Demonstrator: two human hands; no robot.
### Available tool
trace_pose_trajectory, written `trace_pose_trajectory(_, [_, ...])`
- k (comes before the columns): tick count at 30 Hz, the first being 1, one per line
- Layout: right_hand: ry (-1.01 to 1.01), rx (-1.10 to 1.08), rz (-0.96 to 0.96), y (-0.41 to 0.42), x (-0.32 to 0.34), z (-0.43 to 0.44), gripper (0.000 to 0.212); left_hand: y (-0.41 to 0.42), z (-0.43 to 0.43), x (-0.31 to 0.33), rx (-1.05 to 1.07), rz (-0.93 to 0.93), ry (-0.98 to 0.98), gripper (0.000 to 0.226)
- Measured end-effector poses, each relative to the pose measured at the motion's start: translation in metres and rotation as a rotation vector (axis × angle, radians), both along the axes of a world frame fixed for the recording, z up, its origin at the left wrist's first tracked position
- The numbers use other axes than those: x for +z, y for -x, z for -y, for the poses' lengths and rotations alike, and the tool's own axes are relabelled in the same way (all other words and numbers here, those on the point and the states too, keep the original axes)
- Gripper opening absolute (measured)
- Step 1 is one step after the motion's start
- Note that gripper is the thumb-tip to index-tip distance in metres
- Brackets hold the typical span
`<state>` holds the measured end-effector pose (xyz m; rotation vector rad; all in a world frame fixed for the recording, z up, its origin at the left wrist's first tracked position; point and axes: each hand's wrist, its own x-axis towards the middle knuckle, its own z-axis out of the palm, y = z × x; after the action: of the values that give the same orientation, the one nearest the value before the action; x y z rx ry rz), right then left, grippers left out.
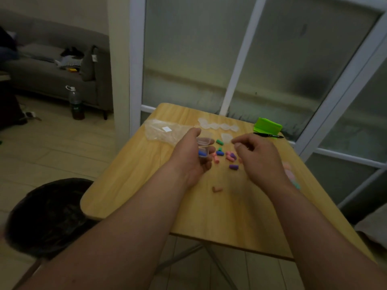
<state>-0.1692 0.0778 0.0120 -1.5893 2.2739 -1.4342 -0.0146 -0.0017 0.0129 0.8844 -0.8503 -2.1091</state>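
The left hand (193, 155) had its grip closed around a small clear plastic case (204, 143), thumb on top and fingers curled beneath. The case was thin-walled and see-through, and a blue foam plug (202, 152), short and cylindrical, sat in its lower end against the fingers. The right hand (258, 155) hovered just beside it with its fingers curled and thumb and forefinger tips drawn close. Whether that grip pinched anything could not be told.

Between the two grips lay a scatter of soft-looking foam plugs (229, 156) in pink, blue, green and purple. A purple plug (233, 166) lay nearest the right wrist, and a salmon plug (216, 189) lay apart on the near side of the left grip. Beyond the left grip lay a crinkled clear plastic bag (165, 131) with a white label. Beyond both grips stood a row of clear moulded cases (217, 125). Farther out past the right grip were a bright green folded box (267, 125) and a black pen (268, 135).

All of it rested on a pale, smooth, wood-grain worktop (209, 216) with rounded corners. Behind it stood frosted glass panels in white frames (188, 59). Off to the left of the left grip were a pale plank floor (52, 147), a grey fabric sofa (52, 74) and a plastic bottle (76, 103) standing on the floor.
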Motion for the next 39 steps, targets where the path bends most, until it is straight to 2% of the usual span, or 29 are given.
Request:
trace_pose_trajectory(5, [-0.19, -0.145, -0.111, 0.029, -0.009, 0.025, 0.016, -0.012, 0.016, 0.001, 0.111, -0.024, -0.024, 0.044])
trace_pose_trajectory(14, [-0.527, -0.009, -0.529, 0.013, -0.007, 0.062, 0.035, -0.019, 0.015, 0.005, 0.126, -0.049, -0.044, 0.045])
trace_pose_trajectory(17, [-0.577, -0.011, -0.617, 0.012, -0.008, 0.067, 0.028, -0.021, 0.016, 0.006, 0.126, -0.056, -0.048, 0.045])
trace_pose_trajectory(22, [-0.547, -0.023, -0.616, 0.014, -0.012, 0.068, 0.015, -0.023, 0.016, 0.007, 0.128, -0.054, -0.049, 0.045])
trace_pose_trajectory(24, [-0.524, -0.02, -0.587, 0.014, -0.011, 0.067, 0.013, -0.022, 0.016, 0.006, 0.125, -0.044, -0.054, 0.045])
trace_pose_trajectory(27, [-0.407, -0.027, -0.435, 0.014, -0.006, 0.06, 0.011, -0.021, 0.015, 0.005, 0.113, -0.019, -0.055, 0.046])
trace_pose_trajectory(32, [-0.154, -0.046, -0.166, 0.009, 0.007, 0.028, 0.028, -0.014, 0.007, 0.005, 0.06, 0.032, -0.032, 0.048])
trace_pose_trajectory(35, [-0.021, -0.02, 0.028, -0.006, 0.013, 0.0, 0.017, -0.007, -0.002, 0.006, 0.01, 0.033, -0.003, 0.05])
trace_pose_trajectory(39, [0.056, 0.088, 0.094, -0.028, 0.018, -0.018, 0.006, 0.0, -0.013, 0.006, -0.058, 0.041, 0.033, 0.047])
